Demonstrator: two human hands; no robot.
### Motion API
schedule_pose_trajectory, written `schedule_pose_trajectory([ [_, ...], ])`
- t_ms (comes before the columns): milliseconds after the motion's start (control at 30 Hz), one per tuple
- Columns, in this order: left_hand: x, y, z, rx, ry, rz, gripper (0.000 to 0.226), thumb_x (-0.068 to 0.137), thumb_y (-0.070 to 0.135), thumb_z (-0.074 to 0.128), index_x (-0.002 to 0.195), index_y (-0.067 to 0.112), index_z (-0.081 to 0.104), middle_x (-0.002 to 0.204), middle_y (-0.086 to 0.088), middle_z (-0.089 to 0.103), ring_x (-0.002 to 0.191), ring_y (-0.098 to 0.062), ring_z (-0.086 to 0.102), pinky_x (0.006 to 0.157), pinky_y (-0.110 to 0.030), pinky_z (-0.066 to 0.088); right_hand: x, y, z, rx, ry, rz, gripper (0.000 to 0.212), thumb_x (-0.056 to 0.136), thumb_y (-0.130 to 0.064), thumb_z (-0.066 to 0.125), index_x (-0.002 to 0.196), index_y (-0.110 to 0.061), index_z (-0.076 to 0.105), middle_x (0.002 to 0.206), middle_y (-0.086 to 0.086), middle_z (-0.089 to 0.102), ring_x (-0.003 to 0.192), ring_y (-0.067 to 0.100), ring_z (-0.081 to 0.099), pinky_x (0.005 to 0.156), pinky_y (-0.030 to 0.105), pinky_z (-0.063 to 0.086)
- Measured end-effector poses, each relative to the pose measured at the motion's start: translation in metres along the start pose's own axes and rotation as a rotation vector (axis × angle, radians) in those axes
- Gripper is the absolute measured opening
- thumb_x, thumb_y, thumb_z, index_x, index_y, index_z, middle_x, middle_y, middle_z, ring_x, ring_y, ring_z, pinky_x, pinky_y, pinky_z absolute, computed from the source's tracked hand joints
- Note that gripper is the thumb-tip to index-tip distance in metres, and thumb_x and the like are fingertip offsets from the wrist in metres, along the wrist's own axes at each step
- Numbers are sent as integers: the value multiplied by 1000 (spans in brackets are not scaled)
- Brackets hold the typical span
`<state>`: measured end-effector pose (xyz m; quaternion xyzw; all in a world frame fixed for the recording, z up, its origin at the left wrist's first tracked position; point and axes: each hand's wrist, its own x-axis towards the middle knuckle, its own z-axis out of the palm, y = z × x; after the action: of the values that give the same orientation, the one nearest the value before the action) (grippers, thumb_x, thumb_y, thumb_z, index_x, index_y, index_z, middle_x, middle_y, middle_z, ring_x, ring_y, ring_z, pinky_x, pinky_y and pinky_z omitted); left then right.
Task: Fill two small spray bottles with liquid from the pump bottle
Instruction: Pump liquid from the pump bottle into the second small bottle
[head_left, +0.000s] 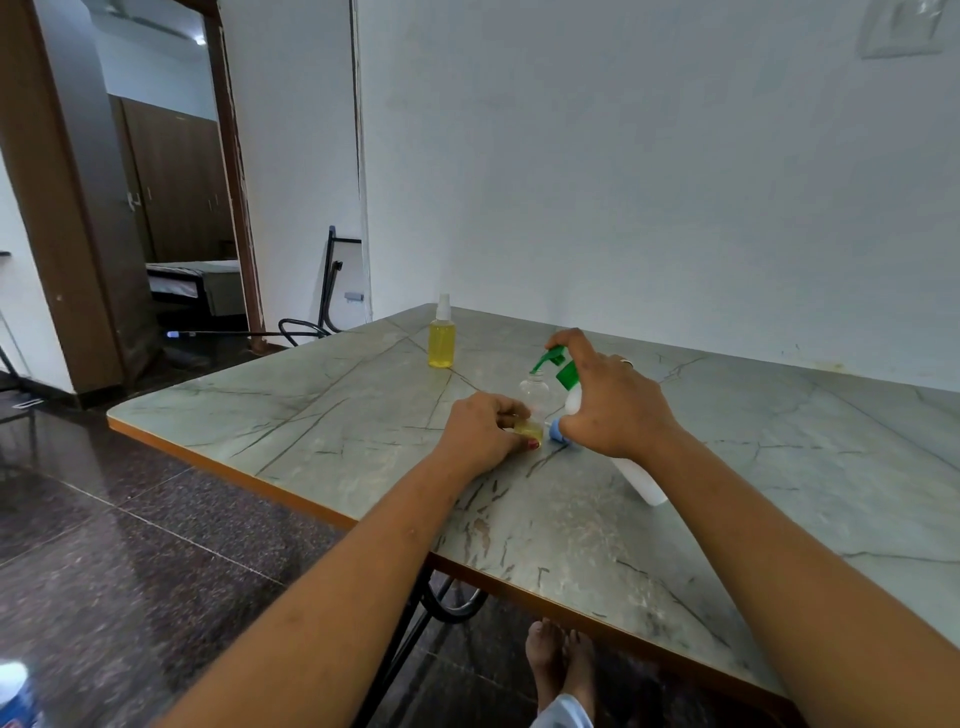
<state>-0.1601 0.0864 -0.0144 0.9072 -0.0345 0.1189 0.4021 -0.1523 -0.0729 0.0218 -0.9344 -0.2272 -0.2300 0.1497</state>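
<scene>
Tilted white pump bottle clasped in right hand, clear spray bottle gripped by left hand, yellow at base

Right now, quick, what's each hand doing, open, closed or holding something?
Left hand: grips the base of the small clear plastic spray bottle.
Right hand: grips the tilted white plastic pump bottle with the green pump head.

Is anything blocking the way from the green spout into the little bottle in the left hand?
Nothing visible. The spout sits right above the open small bottle; left hand grips its base, right hand the pump bottle.
</scene>
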Motion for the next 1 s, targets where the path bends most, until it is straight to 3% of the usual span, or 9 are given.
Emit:
schedule_pose_trajectory([
  [467,0,0,2,-10,18,3,48,77,22,75,122,15,61,122,-3,63,108,-11,59,88,-15,40,-5,7,3,-107,42,-20,84,72,-42,72,136,-43,17,115,-2,58,97,22,53,71,34,49],
  [633,-1,-1,2,-5,33,10,49,76,23,76,122,16,61,122,-3,63,108,-11,60,87,-14,39,-7,6,2,-145,59,-31,84,73,-43,71,137,-42,17,119,-2,58,101,24,54,72,35,49],
  [800,-1,-1,2,3,33,14,50,76,23,76,122,16,61,122,-1,64,107,-9,60,86,-13,38,-4,3,2,-143,69,-26,78,69,-37,72,129,-39,23,112,-2,59,91,20,49,65,30,45],
  [1000,-1,-1,2,18,36,18,48,76,24,76,121,16,61,119,-1,64,98,-5,57,85,-13,39,-3,3,5,-155,67,-43,82,71,-36,72,134,-39,19,118,-1,58,99,24,53,71,35,49],
])
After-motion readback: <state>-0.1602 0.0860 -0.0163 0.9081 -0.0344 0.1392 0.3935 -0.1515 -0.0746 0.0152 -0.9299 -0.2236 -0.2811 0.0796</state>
